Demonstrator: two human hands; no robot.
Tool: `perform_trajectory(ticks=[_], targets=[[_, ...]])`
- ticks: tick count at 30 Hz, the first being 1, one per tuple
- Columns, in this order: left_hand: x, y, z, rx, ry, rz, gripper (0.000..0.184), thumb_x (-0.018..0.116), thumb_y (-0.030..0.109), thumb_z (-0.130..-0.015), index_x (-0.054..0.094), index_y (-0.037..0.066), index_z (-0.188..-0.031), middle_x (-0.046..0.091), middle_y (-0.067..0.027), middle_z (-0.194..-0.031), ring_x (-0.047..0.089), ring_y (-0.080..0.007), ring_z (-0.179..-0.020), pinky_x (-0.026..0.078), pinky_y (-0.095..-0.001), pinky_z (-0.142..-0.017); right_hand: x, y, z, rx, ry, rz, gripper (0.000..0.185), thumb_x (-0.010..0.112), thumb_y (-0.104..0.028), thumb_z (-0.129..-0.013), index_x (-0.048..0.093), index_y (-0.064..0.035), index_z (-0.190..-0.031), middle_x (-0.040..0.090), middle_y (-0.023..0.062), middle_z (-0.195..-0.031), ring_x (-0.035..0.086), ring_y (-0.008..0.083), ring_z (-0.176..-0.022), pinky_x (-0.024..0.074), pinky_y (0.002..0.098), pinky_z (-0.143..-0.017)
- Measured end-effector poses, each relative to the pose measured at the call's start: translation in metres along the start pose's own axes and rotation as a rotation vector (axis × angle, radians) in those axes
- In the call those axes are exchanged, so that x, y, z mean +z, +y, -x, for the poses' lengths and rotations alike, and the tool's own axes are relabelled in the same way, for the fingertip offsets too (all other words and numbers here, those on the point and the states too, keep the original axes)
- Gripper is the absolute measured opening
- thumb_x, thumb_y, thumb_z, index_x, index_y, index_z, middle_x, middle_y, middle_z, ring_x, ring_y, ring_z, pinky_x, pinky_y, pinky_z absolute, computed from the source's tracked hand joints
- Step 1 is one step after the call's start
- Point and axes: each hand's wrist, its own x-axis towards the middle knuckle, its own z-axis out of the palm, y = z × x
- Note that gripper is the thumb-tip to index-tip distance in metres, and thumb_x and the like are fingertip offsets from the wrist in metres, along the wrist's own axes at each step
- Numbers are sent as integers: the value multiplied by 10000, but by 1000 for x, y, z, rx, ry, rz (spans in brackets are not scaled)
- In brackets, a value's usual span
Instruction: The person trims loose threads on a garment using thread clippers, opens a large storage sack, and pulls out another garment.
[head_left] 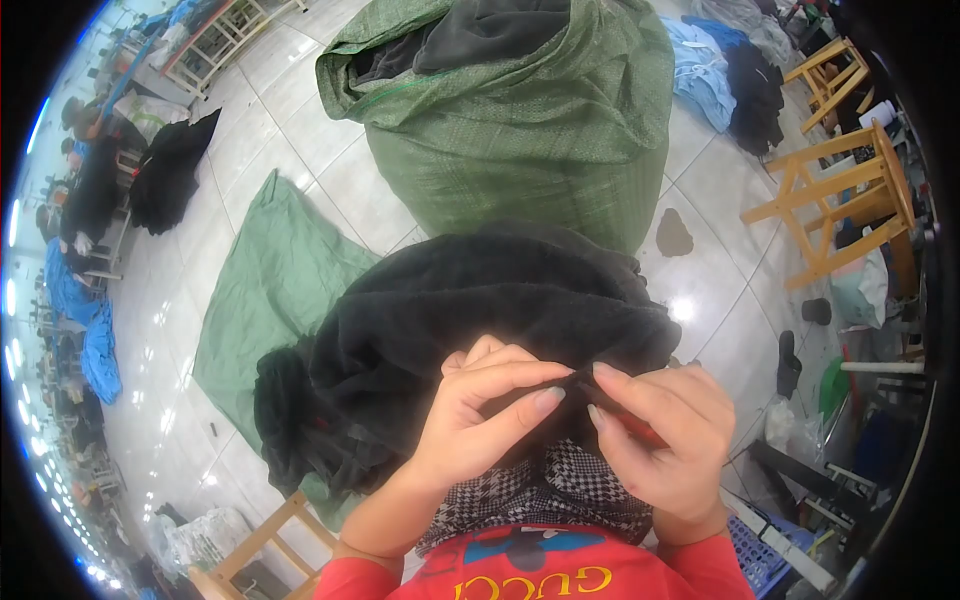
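A black fleece garment [500, 310] lies bunched across my lap, over houndstooth-patterned trousers. My left hand [480, 405] pinches an edge of it between thumb and index finger. Close beside it, my right hand [665, 430] pinches the same dark edge, so the fingertips of both hands nearly meet. Something small and red [640, 428] shows under the curled fingers of my right hand; its kind cannot be made out. The garment's left end [300, 420] hangs in folds beside my knee.
In front stands a large green woven sack [520, 150] filled with dark cloth [490, 35]. Green fabric [270, 290] lies on the tiled floor at left. Wooden stools [845, 195] stand at right, near blue clothes [700, 70]. A person [95, 180] sits at far left.
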Motion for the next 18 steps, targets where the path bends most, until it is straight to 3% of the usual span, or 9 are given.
perform_trajectory(ticks=[7,13,17,18], targets=[[-1,-3,1,0,17,14,198,692,151,-823,710,103,-1014,644,39,-878,507,-107,-847,287,-319,-843,13,-1,5,79,74,-109,361,743,14,-657,696,-32,-1012,661,40,-726,624,171,-604,431,262,-561],[3,-1,0,19,63,23,176,706,147,-808,714,100,-977,649,44,-854,498,-105,-825,288,-311,-826,14,1,4,5,74,-77,361,740,19,-660,696,-33,-1015,663,45,-745,631,188,-619,456,279,-595],[2,-1,-1,14,59,57,166,720,150,-795,715,101,-953,647,56,-833,487,-98,-806,283,-310,-810,17,2,7,33,100,-169,366,740,19,-682,691,-25,-1042,651,51,-729,601,153,-589,441,252,-567],[2,-1,-1,14,59,57,166,720,150,-795,715,101,-953,647,56,-833,487,-98,-806,283,-310,-810,15,2,7,174,33,-337,372,741,17,-693,685,-19,-1060,644,54,-721,575,130,-577,428,236,-549]])
